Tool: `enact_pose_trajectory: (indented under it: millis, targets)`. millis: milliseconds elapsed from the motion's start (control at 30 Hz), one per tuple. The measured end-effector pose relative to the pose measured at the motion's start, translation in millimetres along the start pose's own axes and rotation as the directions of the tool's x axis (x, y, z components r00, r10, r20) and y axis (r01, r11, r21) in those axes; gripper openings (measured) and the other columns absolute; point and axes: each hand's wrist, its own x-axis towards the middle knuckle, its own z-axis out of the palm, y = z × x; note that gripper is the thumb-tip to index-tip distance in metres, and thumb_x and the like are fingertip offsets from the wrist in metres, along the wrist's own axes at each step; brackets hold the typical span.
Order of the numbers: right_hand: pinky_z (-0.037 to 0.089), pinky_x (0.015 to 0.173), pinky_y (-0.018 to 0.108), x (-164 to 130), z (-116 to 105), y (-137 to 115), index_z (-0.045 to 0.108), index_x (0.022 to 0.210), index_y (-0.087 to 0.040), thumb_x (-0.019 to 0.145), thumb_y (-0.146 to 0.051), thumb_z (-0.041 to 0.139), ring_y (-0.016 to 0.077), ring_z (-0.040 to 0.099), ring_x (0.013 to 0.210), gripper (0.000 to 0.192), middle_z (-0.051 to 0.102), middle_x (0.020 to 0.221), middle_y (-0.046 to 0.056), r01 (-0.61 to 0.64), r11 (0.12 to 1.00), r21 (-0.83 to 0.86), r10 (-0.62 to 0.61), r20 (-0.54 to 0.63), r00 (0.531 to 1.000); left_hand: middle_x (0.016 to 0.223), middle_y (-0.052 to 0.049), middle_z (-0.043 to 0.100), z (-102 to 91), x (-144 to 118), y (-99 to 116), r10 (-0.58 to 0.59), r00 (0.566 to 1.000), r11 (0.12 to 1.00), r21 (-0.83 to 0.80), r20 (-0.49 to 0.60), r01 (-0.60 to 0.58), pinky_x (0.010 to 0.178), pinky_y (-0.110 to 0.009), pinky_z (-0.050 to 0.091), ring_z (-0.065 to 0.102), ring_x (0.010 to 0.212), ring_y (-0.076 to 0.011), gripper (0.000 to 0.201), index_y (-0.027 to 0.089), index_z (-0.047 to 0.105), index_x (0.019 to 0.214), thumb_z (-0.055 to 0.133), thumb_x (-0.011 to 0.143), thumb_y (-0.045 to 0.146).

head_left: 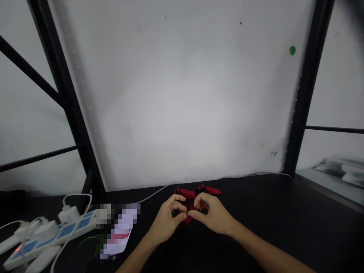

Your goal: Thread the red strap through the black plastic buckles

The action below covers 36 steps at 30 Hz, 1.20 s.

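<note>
Two bare forearms enter from the bottom edge and meet just below the centre of the frame. The left hand (pixel 167 222) has its fingers curled, thumb and forefinger closed on the near end of a red toy (pixel 196 197). The right hand (pixel 212 214) mirrors it, fingertips pinching the same red piece from the other side, so the two hands touch or nearly touch at the pinch. The toy looks built of small red and black parts; two red arms fan out from the hands toward the upper left and upper right. Its long axis runs roughly left to right, though the hands hide its middle. It sits low on the black table (pixel 270 212), just before the white wall (pixel 182 94). At lower left a white and blue power strip (pixel 51 237) lies slanted, with white plugs and cables in it. A blurred card (pixel 116 231) lies just right of it. Black frame bars (pixel 301 98) rise on both sides.
</note>
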Motion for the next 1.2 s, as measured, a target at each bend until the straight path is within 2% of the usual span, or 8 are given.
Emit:
enact_pose_trajectory:
  millis: [200, 333, 433, 533, 600, 700, 900, 1200]
  targets:
    - [0.036, 0.056, 0.024, -2, 10, -5, 0.055, 0.07, -0.018, 0.086, -0.027, 0.059, 0.0121, 0.05, 0.061, 0.018, 0.058, 0.07, -0.001, -0.05, 0.991, -0.124, 0.054, 0.029, 0.998, 0.101, -0.004, 0.066, 13.2, -10, 7, 0.128, 0.992, 0.865, 0.492, -0.018, -0.103, 0.094, -0.044, 0.034, 0.054, 0.103, -0.0277, 0.041, 0.026, 0.064, 0.107, 0.078, 0.069, 0.021]
    - [0.034, 0.057, 0.025, 1, 9, -5, 0.049, 0.07, -0.019, 0.09, -0.026, 0.052, 0.0122, 0.045, 0.062, 0.021, 0.052, 0.069, -0.002, -0.008, 0.998, -0.07, 0.007, -0.025, 1.0, 0.103, -0.004, 0.068, 12.6, -7, 9, 0.231, 0.973, 0.776, 0.607, -0.014, -0.175, 0.094, -0.048, 0.032, 0.05, 0.109, -0.03, 0.024, 0.028, 0.068, 0.103, 0.072, 0.079, 0.022]
    - [0.03, 0.053, 0.023, 8, -3, 2, 0.044, 0.069, -0.02, 0.089, -0.035, 0.055, 0.0099, 0.039, 0.056, 0.027, 0.045, 0.063, -0.006, -0.078, 0.973, 0.219, 0.089, -0.038, 0.995, 0.106, -0.006, 0.067, 3.3, -4, 7, 0.262, 0.964, 0.831, 0.52, -0.052, -0.198, 0.094, -0.047, 0.036, 0.051, 0.109, -0.0295, 0.029, 0.028, 0.068, 0.109, 0.073, 0.08, 0.026]
    - [0.031, 0.051, 0.022, 11, -21, 8, 0.051, 0.083, -0.02, 0.077, -0.04, 0.073, 0.0082, 0.042, 0.051, 0.03, 0.052, 0.063, -0.007, -0.198, 0.853, 0.483, 0.155, 0.127, 0.98, 0.105, -0.007, 0.065, -5.4, -3, 2, 0.217, 0.975, 0.935, 0.297, -0.046, -0.194, 0.093, -0.042, 0.042, 0.057, 0.101, -0.0254, 0.03, 0.026, 0.07, 0.11, 0.072, 0.08, 0.03]
    - [0.036, 0.054, 0.022, 10, -30, 8, 0.058, 0.092, -0.019, 0.068, -0.037, 0.081, 0.0092, 0.05, 0.054, 0.038, 0.062, 0.066, -0.004, -0.292, 0.818, 0.495, 0.146, 0.313, 0.938, 0.106, -0.007, 0.064, -7.9, -2, 0, 0.198, 0.98, 0.972, 0.136, -0.018, -0.193, 0.092, -0.038, 0.044, 0.059, 0.099, -0.0235, 0.033, 0.025, 0.069, 0.114, 0.07, 0.081, 0.031]
    - [0.042, 0.063, 0.026, 6, -35, 4, 0.065, 0.081, -0.015, 0.067, -0.035, 0.083, 0.0119, 0.057, 0.06, 0.03, 0.066, 0.068, 0.0, -0.321, 0.84, 0.437, 0.092, 0.469, 0.879, 0.101, -0.007, 0.065, -7.8, -3, 0, 0.191, 0.981, 0.982, -0.007, 0.04, -0.191, 0.089, -0.036, 0.045, 0.059, 0.096, -0.0225, 0.034, 0.023, 0.071, 0.114, 0.07, 0.083, 0.034]
    - [0.041, 0.071, 0.027, 4, -14, -1, 0.067, 0.074, -0.017, 0.071, -0.036, 0.082, 0.0113, 0.052, 0.071, 0.024, 0.056, 0.079, -0.002, -0.125, 0.809, 0.574, 0.03, 0.171, 0.985, 0.088, -0.007, 0.067, -2.8, -5, 8, 0.155, 0.967, 0.98, -0.157, 0.2, -0.125, 0.08, -0.033, 0.046, 0.059, 0.084, -0.0217, 0.034, 0.015, 0.076, 0.099, 0.068, 0.084, 0.044]
    - [0.04, 0.071, 0.025, 1, 11, 2, 0.054, 0.069, -0.019, 0.076, -0.037, 0.079, 0.0116, 0.05, 0.077, 0.032, 0.052, 0.088, -0.002, 0.013, 0.719, 0.695, -0.01, -0.008, 1.0, 0.084, -0.004, 0.073, 4.5, -6, -5, 0.107, 0.99, 0.96, -0.268, 0.087, -0.08, 0.078, -0.03, 0.047, 0.063, 0.082, -0.0207, 0.027, 0.015, 0.078, 0.095, 0.069, 0.085, 0.039]
